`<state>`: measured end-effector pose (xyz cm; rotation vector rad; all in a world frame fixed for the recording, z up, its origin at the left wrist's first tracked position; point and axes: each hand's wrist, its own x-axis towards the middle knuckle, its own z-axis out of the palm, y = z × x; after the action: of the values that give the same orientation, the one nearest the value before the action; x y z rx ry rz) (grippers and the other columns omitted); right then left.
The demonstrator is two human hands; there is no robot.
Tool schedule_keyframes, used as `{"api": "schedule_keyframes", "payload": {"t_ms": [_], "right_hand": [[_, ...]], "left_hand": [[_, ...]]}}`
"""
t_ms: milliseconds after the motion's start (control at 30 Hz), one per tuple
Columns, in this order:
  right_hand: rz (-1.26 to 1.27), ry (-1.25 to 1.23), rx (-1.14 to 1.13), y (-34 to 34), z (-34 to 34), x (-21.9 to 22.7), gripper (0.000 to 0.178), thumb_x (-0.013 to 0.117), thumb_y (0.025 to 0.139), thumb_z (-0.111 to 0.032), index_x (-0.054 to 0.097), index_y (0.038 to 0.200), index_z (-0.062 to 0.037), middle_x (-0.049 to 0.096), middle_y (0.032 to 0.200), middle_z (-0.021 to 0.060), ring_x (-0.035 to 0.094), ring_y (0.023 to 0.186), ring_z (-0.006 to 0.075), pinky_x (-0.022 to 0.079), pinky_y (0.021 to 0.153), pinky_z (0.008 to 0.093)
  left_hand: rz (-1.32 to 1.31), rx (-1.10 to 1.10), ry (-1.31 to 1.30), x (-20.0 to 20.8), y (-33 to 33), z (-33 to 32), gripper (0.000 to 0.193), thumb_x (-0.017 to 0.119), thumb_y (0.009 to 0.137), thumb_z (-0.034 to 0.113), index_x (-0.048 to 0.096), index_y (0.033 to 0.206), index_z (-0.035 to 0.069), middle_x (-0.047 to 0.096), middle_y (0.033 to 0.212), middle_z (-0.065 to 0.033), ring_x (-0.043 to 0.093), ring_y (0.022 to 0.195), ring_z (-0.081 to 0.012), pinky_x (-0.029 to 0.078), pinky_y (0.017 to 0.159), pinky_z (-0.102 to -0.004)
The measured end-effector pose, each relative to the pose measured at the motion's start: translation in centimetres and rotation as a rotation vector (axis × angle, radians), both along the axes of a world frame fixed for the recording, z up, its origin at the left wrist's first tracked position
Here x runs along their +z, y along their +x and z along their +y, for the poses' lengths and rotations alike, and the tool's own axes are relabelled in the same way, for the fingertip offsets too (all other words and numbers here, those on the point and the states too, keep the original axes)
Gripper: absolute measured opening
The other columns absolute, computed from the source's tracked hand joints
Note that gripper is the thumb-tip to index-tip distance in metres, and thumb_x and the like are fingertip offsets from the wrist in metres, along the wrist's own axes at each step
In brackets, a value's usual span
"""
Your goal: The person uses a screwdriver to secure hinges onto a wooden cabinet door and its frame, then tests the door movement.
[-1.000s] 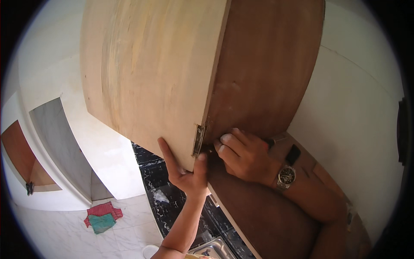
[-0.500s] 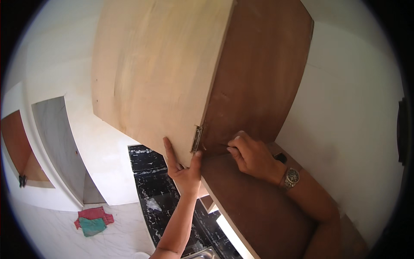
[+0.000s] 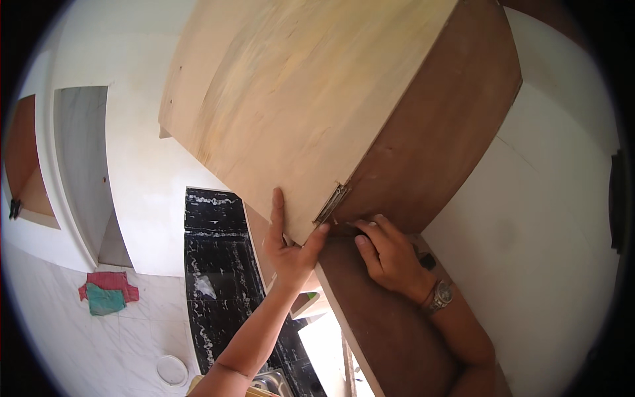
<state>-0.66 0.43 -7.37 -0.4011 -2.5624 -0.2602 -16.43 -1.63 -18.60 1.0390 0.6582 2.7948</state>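
Observation:
A large pale wooden panel point(image 3: 284, 112) meets a brown wooden panel point(image 3: 436, 126) along a slanting edge. Set into that edge near the bottom corner is a narrow metal fitting point(image 3: 332, 203), perhaps a hinge. My left hand point(image 3: 291, 261) grips the pale panel's lower corner, one finger stretched along its face and the thumb just below the fitting. My right hand point(image 3: 393, 261), with a watch point(image 3: 441, 294) on its wrist, is bent beside the brown panel's foot. Its fingertips curl close together; whatever they hold is too small to name. Below lies a brown board point(image 3: 383, 324).
A small dark object point(image 3: 426, 260) lies behind my right hand. Lower down are a black marbled surface point(image 3: 218, 258) and part of a metal sink point(image 3: 271, 382). Red point(image 3: 122, 281) and green point(image 3: 106, 301) cloths and a round white lid-like thing point(image 3: 172, 370) are on the floor. A white wall point(image 3: 529, 218) stands right.
The view has shifted and tilted, so the panels lean further right. My left hand keeps its hold at the corner. My right fingers have spread slightly from a tighter pinch.

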Motion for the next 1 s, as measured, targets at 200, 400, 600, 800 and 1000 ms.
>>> {"api": "schedule_keyframes", "payload": {"t_ms": [200,400,600,800,1000], "right_hand": [[0.052,0.111,0.005,-1.7,-0.2,-0.3,0.026,0.067,0.094,-0.014,0.062,0.116,-0.0010,0.064,0.097,0.0182,0.064,0.091,0.0356,0.053,0.078,0.0431],[-0.025,0.436,0.111,-2.8,0.6,1.0,0.028,0.072,0.087,-0.013,0.065,0.111,-0.0025,0.062,0.103,0.0134,0.063,0.088,0.0302,0.052,0.074,0.0404],[-0.057,0.476,0.174,-2.8,1.2,1.6,0.029,0.074,0.085,-0.013,0.066,0.110,-0.0032,0.061,0.104,0.0099,0.062,0.086,0.0296,0.052,0.073,0.0408],[-0.053,0.505,0.180,-3.0,1.3,1.9,0.026,0.075,0.082,-0.011,0.068,0.106,-0.0035,0.060,0.100,0.0093,0.060,0.083,0.0283,0.052,0.070,0.0394],[-0.001,0.435,0.177,-3.0,1.8,2.0,0.022,0.077,0.078,-0.006,0.072,0.099,-0.0042,0.060,0.099,0.0088,0.061,0.086,0.0278,0.053,0.071,0.0382]], "left_hand": [[-0.020,-0.106,-0.042,-0.4,-0.3,0.0,0.091,0.076,0.082,0.002,0.028,0.159,-0.001,0.048,0.149,-0.0184,0.053,0.130,-0.0231,0.042,0.111,-0.0347],[0.016,0.002,0.078,-0.2,-0.5,1.0,0.090,0.080,0.081,0.001,0.031,0.157,-0.003,0.068,0.124,-0.0210,0.066,0.110,-0.0219,0.051,0.098,-0.0324],[0.016,-0.011,0.076,-0.5,-0.6,1.0,0.090,0.081,0.081,0.002,0.031,0.157,-0.004,0.067,0.124,-0.0214,0.066,0.110,-0.0217,0.052,0.097,-0.0316],[0.016,-0.014,0.090,-0.6,-0.5,1.3,0.090,0.080,0.081,0.001,0.031,0.157,-0.004,0.067,0.123,-0.0221,0.067,0.109,-0.0222,0.052,0.096,-0.0318],[-0.017,-0.055,0.127,-0.5,-0.5,1.4,0.091,0.079,0.080,0.000,0.030,0.157,-0.004,0.065,0.125,-0.0240,0.066,0.111,-0.0236,0.052,0.097,-0.0323]]}}
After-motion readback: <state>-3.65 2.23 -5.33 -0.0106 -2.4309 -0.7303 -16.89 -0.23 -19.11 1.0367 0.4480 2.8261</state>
